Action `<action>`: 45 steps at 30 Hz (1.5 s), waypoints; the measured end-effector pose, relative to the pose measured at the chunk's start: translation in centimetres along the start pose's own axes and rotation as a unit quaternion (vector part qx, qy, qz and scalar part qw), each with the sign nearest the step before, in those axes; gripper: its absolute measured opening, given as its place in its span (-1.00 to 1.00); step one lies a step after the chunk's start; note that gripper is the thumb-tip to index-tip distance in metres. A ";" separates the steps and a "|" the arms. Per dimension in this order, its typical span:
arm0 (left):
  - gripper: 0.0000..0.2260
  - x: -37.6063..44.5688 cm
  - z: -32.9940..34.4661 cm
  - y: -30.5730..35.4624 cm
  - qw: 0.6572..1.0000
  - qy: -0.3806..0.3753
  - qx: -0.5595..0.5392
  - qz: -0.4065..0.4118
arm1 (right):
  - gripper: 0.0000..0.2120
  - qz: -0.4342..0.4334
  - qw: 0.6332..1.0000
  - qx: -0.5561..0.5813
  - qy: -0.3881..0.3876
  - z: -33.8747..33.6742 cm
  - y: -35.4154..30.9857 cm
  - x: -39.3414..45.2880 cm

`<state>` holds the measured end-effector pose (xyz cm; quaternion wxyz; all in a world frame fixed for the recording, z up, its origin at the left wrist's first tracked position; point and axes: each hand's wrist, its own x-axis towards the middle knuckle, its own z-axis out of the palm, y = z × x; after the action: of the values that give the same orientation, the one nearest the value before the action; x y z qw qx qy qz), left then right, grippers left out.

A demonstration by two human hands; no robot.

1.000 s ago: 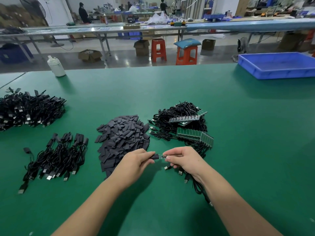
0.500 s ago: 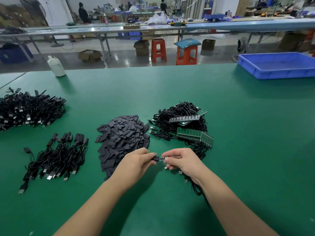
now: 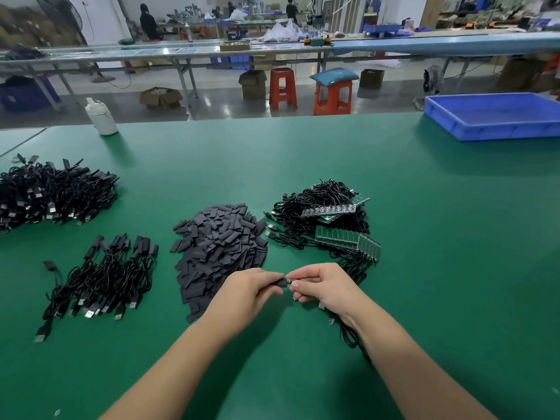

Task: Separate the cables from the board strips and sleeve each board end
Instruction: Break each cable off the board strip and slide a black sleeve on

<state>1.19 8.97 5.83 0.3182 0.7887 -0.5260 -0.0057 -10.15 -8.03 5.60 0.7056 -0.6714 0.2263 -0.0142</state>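
A green bench [image 3: 394,268] runs before me in a workshop, with long tables and orange stools [image 3: 282,87] beyond its far edge. My left hand [image 3: 247,291] pinches a black sleeve [image 3: 281,282] between thumb and curled fingers. My right hand [image 3: 322,284] pinches the small board end [image 3: 292,281] just beside it, fingers curled, and its cable [image 3: 348,338] trails down under my right wrist. The two hands almost touch, closer than a second ago, and less of the board shows between them. Just left of my hands lies the sleeve pile [image 3: 218,247]. Behind my right hand sit the board strips [image 3: 345,239] on tangled black cables [image 3: 315,207]. A bundle of cables [image 3: 100,277] lies at near left, with a bigger heap [image 3: 51,195] farther left. A white bottle [image 3: 101,116] stands at the far left edge and a blue tray [image 3: 497,128] at far right.
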 end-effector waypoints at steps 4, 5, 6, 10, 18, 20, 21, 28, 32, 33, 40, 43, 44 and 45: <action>-0.83 -0.1 0.3 0.1 0.999 0.011 0.029 -0.012 | -0.82 0.000 1.000 -0.001 0.001 0.3 0.2 0.0; -0.84 -0.1 0.4 0.1 0.999 0.014 0.030 -0.013 | -0.81 0.000 1.000 0.000 0.002 0.3 0.3 0.0; -0.84 -0.1 0.4 0.2 0.999 0.018 0.023 -0.014 | -0.81 0.001 1.000 0.001 0.004 0.4 0.3 0.0; -0.85 -0.1 0.6 0.7 0.999 0.043 0.008 -0.016 | -0.87 0.012 1.000 -0.006 0.009 0.4 0.4 0.1; -0.81 -0.3 1.0 1.2 0.999 0.031 -0.003 -0.016 | -0.88 0.020 0.999 -0.029 0.001 0.3 0.1 0.2; -0.81 -0.3 0.9 1.3 0.999 0.031 -0.006 -0.014 | -0.85 0.017 0.999 -0.037 0.001 0.3 0.1 0.2; -0.82 -0.4 0.9 1.3 0.999 0.031 -0.005 -0.010 | -0.83 0.016 0.999 -0.041 -0.001 0.3 0.1 0.2; -0.83 -0.3 1.1 1.1 0.999 0.034 0.013 0.004 | -0.78 0.018 0.998 -0.064 -0.002 0.2 0.2 0.1; -0.81 -0.5 1.3 0.9 1.000 0.020 0.015 0.017 | -0.76 0.020 0.994 -0.107 -0.001 0.3 0.4 0.1; -0.80 -0.5 1.3 1.0 0.999 0.022 0.016 0.021 | -0.76 0.019 0.994 -0.111 0.000 0.2 0.4 0.1; -0.82 -0.6 1.5 1.1 0.998 0.052 0.000 0.027 | -0.77 0.020 0.998 -0.055 -0.001 0.1 0.1 0.1; -0.81 -0.7 1.6 1.2 0.998 0.061 -0.007 0.034 | -0.79 0.023 0.999 -0.046 -0.005 0.0 0.1 0.0; -0.80 -0.8 1.7 1.2 0.997 0.064 -0.008 0.037 | -0.80 0.024 0.999 -0.044 -0.005 0.0 0.1 0.0; -0.80 -0.9 1.7 1.2 0.997 0.068 -0.009 0.039 | -0.80 0.025 0.999 -0.041 -0.003 0.0 0.2 0.0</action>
<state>-0.77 8.54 4.76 0.3603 0.7636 -0.5329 0.0559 -10.19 -8.00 5.46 0.6782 -0.6939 0.2414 0.0151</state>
